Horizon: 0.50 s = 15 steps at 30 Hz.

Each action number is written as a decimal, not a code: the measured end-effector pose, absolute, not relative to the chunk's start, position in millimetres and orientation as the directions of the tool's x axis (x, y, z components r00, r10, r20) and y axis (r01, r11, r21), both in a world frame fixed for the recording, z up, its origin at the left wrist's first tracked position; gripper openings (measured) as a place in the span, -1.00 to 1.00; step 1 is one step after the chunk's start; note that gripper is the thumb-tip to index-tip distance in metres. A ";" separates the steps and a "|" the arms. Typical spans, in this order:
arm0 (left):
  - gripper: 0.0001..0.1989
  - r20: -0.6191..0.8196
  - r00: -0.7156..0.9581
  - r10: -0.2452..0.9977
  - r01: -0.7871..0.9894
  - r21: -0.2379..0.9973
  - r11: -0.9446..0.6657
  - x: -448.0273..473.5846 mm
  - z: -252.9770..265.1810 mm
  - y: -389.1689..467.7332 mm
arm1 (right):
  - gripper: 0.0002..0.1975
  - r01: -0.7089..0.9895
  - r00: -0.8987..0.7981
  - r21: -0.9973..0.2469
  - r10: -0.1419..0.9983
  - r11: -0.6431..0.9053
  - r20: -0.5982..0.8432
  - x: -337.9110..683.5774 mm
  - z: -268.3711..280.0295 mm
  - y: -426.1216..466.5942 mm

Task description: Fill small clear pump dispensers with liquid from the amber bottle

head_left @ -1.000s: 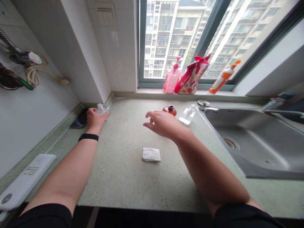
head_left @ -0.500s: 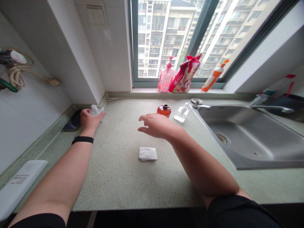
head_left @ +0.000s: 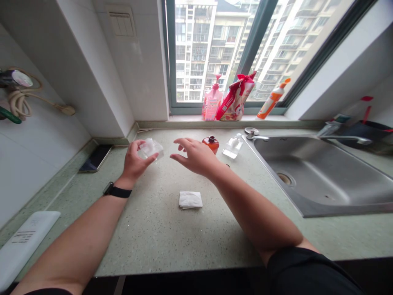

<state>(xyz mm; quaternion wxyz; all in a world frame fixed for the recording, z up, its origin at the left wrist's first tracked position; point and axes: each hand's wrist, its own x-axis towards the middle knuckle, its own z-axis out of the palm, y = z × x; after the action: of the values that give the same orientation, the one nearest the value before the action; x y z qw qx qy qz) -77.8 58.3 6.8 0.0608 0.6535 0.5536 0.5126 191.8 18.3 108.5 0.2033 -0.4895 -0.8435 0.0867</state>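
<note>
Bottle sitting in the left hand, right hand hanging open!

And the left hand is doing the holding, its fingers and thumb wrapping around that clear, square-sided bottle from the left, over the far part of the desk. Something whitish is showing at the top, too blurred to make out; whether the base is touching the surface, I cannot tell.

Opposite, just beside it, the right hand is holding nothing, thumb and fingers parting wide, loosely curving toward the bottle with a gap showing between.

Behind that right hand an amber bottle is standing, its dark neck poking up and its lower part hiding. Just to its right, a clear pump bottle is standing near the sink. Nearer the front, a folded white tissue is lying flat, well apart from both hands.

Over on the left, a dark phone is lying near the wall, and a black watch is circling the left wrist. Up on the windowsill, a pink pump bottle, a red bag and an orange-and-white bottle are lining up against the window!
</note>
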 end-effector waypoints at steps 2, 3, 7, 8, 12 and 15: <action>-0.35 0.600 -0.026 0.799 0.659 0.612 -0.438 -58.9 9.7 44.4 | -0.52 0.776 -0.436 -0.353 0.849 0.522 0.298 188.6 106.2 16.6; -0.35 0.599 0.028 0.800 0.658 0.592 -0.466 -51.0 11.1 38.2 | -0.51 0.776 -0.439 -0.350 0.847 0.525 0.299 186.9 105.5 15.1; -0.41 0.615 0.167 0.771 0.668 0.504 -0.547 -31.3 13.2 22.7 | -0.58 0.819 -0.456 -0.285 0.866 0.498 0.205 180.4 103.5 10.3; -0.41 0.614 0.194 0.765 0.673 0.485 -0.559 -29.1 12.6 21.3 | -0.62 0.831 -0.459 -0.263 0.871 0.490 0.175 179.0 102.8 10.1; -0.32 0.613 0.271 0.742 0.655 0.448 -0.608 -28.2 7.5 22.2 | -0.73 0.849 -0.468 -0.210 0.875 0.485 0.128 176.4 100.8 12.6; -0.21 0.614 0.305 0.728 0.571 0.494 -0.656 -32.7 3.2 26.3 | -0.74 0.844 -0.470 -0.206 0.868 0.495 0.160 182.6 107.7 14.0</action>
<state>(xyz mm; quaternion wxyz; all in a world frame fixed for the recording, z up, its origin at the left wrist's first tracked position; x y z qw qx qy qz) -32.7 26.3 3.2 0.0918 0.8027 0.4044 0.4286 182.6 14.0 107.7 0.1221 -0.5001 -0.8559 0.0492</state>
